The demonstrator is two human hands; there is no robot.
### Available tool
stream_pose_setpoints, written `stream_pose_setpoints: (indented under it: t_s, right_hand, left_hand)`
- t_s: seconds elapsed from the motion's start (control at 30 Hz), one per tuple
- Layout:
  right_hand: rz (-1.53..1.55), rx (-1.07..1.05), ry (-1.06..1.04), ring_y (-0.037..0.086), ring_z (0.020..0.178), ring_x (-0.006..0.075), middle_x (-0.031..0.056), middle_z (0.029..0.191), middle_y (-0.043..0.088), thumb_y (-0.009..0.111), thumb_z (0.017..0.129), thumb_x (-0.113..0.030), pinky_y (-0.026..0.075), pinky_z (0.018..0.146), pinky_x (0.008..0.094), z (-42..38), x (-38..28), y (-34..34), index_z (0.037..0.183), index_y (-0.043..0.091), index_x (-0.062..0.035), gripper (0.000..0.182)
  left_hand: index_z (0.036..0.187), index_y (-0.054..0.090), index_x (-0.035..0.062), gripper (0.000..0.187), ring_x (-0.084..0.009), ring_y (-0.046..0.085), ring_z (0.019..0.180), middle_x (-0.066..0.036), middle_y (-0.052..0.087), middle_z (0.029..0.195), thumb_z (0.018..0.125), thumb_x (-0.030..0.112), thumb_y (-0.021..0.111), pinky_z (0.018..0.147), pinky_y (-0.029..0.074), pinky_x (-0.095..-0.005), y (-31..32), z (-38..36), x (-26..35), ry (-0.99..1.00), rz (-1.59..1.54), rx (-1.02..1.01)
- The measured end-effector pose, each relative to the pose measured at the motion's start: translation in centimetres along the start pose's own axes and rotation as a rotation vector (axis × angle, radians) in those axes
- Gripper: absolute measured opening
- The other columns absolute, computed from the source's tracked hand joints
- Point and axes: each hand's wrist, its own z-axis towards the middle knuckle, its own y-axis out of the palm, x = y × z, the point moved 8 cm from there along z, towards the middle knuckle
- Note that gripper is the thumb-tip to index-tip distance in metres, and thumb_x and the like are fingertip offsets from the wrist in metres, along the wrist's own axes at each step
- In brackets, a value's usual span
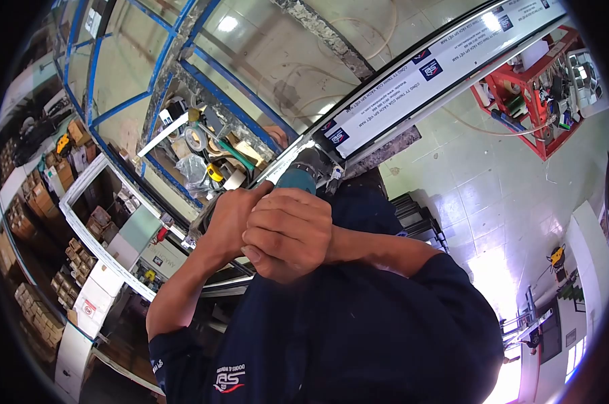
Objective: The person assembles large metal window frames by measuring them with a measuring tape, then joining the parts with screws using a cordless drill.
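Note:
A teal and black power drill (297, 179) points away from me, its dark front end against the edge of a long aluminium profile with white printed film (392, 94). My right hand (289, 232) is closed over the back of the drill, fingers wrapped round it. My left hand (230, 214) is closed at the drill's left side, pressed against my right hand and partly covered by it. The drill's handle and the tip of its bit are hidden.
Left of the drill, a tray holds a yellow tape measure (214, 172), tape rolls (195, 139) and a green-handled tool (237, 153). A blue metal frame (122, 110) stands beyond. A red tool cart (520, 87) is at right, with a hose (476, 128) on the floor.

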Motion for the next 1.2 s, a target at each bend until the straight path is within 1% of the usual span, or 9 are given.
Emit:
stream_pose_setpoints:
  t_s: [0.03,0.13,0.47,0.53,0.67,0.83,1.2]
  right_hand:
    - [0.0,-0.006,0.002,0.069,0.072,0.0244,0.0071,0.084,0.068,0.077,0.081,-0.013,0.055,0.068,0.0357,0.02,-0.01,-0.05,0.085,0.072,-0.0048,0.01]
    - [0.007,-0.049,0.003,0.073,0.076,0.0259,0.008,0.086,0.07,0.076,0.075,-0.007,0.06,0.072,0.0386,0.1,-0.09,-0.04,0.09,0.069,-0.0029,0.018]
    - [0.01,-0.044,0.007,0.072,0.075,0.0261,0.0079,0.085,0.07,0.076,0.075,-0.007,0.06,0.071,0.0387,0.11,-0.02,-0.05,0.09,0.07,-0.0026,0.017]
    - [0.016,-0.047,0.011,0.072,0.074,0.0261,0.0081,0.085,0.07,0.076,0.075,-0.007,0.06,0.071,0.0387,0.15,-0.03,-0.05,0.09,0.07,-0.0024,0.017]
    - [0.015,-0.029,0.012,0.072,0.074,0.026,0.0084,0.083,0.07,0.076,0.073,-0.006,0.06,0.07,0.039,0.04,0.0,-0.02,0.088,0.07,-0.0019,0.017]
    - [0.024,-0.022,0.005,0.073,0.072,0.0262,0.0091,0.081,0.07,0.076,0.071,-0.005,0.06,0.068,0.0396,-0.05,-0.03,-0.01,0.086,0.071,-0.0012,0.016]
    - [0.056,-0.058,0.012,0.073,0.072,0.0281,0.0118,0.083,0.072,0.075,0.074,-0.006,0.06,0.069,0.0397,0.57,0.15,-0.05,0.086,0.073,0.0002,0.014]
  left_hand:
    - [0.107,0.062,0.0053,0.039,-0.0502,0.068,0.075,-0.025,0.068,0.072,0.079,0.03,0.072,0.068,0.054,-0.0552,-0.02,0.01,0.07,0.002,-0.008,0.002]
    - [0.108,0.063,0.0053,0.04,-0.0501,0.068,0.075,-0.025,0.068,0.072,0.078,0.029,0.072,0.068,0.054,-0.055,-0.02,0.03,0.08,-0.004,-0.008,-0.001]
    - [0.109,0.064,0.0048,0.042,-0.0493,0.068,0.074,-0.025,0.068,0.073,0.077,0.03,0.073,0.067,0.053,-0.0545,0.05,0.05,-0.23,-0.021,0.023,0.001]
    - [0.109,0.064,0.0046,0.043,-0.0492,0.068,0.074,-0.025,0.068,0.073,0.075,0.03,0.074,0.067,0.053,-0.0546,-0.04,0.02,-0.02,0.01,0.007,0.01]
    - [0.109,0.065,0.0045,0.046,-0.0492,0.068,0.075,-0.024,0.068,0.074,0.073,0.03,0.075,0.067,0.053,-0.0543,-0.37,-0.08,0.61,0.04,-0.006,0.023]
    - [0.11,0.065,0.0047,0.047,-0.0496,0.068,0.076,-0.025,0.068,0.074,0.071,0.03,0.076,0.068,0.054,-0.0541,-0.05,-0.1,0.23,0.008,0.01,0.013]
    - [0.109,0.063,0.0032,0.046,-0.0478,0.069,0.074,-0.024,0.069,0.074,0.071,0.025,0.077,0.07,0.056,-0.0541,0.57,-0.06,0.22,0.042,-0.017,0.029]
